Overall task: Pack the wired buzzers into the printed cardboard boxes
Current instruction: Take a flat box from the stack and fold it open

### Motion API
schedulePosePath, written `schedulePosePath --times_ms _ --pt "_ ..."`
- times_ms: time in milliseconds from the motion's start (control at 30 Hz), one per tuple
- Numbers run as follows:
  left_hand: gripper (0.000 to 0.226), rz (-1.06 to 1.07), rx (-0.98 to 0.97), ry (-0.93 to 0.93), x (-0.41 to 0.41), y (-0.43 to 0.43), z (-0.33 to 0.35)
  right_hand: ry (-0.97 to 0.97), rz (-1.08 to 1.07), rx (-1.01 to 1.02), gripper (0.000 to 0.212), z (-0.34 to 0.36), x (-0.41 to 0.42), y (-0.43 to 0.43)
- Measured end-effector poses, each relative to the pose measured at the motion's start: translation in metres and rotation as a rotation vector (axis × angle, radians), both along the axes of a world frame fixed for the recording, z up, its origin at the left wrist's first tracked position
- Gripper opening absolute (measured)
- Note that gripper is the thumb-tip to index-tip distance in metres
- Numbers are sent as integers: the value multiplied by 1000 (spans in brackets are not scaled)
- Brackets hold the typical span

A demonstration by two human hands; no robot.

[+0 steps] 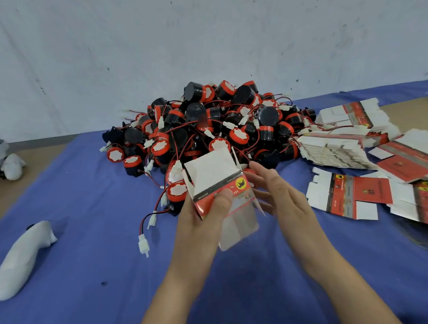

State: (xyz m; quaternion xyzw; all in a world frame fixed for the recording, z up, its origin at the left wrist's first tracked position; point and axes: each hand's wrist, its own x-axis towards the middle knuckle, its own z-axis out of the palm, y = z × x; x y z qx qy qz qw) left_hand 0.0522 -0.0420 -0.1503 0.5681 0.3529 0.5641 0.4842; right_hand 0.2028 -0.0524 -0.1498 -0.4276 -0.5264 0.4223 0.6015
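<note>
Currently: erection step; left hand (203, 212) pinches red-and-white printed cardboard box (212, 177), half-formed, flaps open; right hand (282, 195), fingers near straight, empty, touches its 3 o'clock side. Heap of black-and-red wired buzzers (205, 127) at 12 o'clock. Next, likely: square box, insert one buzzer.

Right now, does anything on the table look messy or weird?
Yes. The buzzers lie in one tangled heap, wires crossing, and one white plug trails loose on the blue cloth. The flat boxes on the right are slid about crookedly.
</note>
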Motion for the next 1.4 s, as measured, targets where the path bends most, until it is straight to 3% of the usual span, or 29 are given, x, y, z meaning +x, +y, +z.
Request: schedulePosePath --times_ms 100,200,300,433,533,667,800,933,1000,1200,1400 --pt "23 -231 -161 -86 -4 -1 4 72 83 -198 45 8 4 -4" --pt "33 -334 -260 -192 -4 0 6 249 262 -428 47 12 6 -9" --pt "39 -237 -289 -162 -4 4 4 396 378 -477 53 9 3 -16" --pt "44 -6 -134 75 -2 3 1 414 386 -360 39 7 -13 -21" --pt "56 41 -23 73 1 1 -6 327 328 -255 38 5 -21 -23" --pt "48 96 -11 11 3 4 -5 166 167 -39 56 -1 -26 -18" --pt "56 3 -107 -27 5 5 -1 -109 6 94 69 -11 -27 -11" --pt "57 -23 -224 -249 13 -1 0 -477 -135 215 66 -18 -30 -11" --pt "61 -14 -251 -328 15 -2 -2 -571 -195 257 63 -21 -32 -12" --pt "64 -11 -253 -352 16 -5 -2 -638 -252 257 59 -23 -31 -14" --pt "73 -39 -216 -251 18 -8 0 -663 -276 192 58 -23 -27 -15"
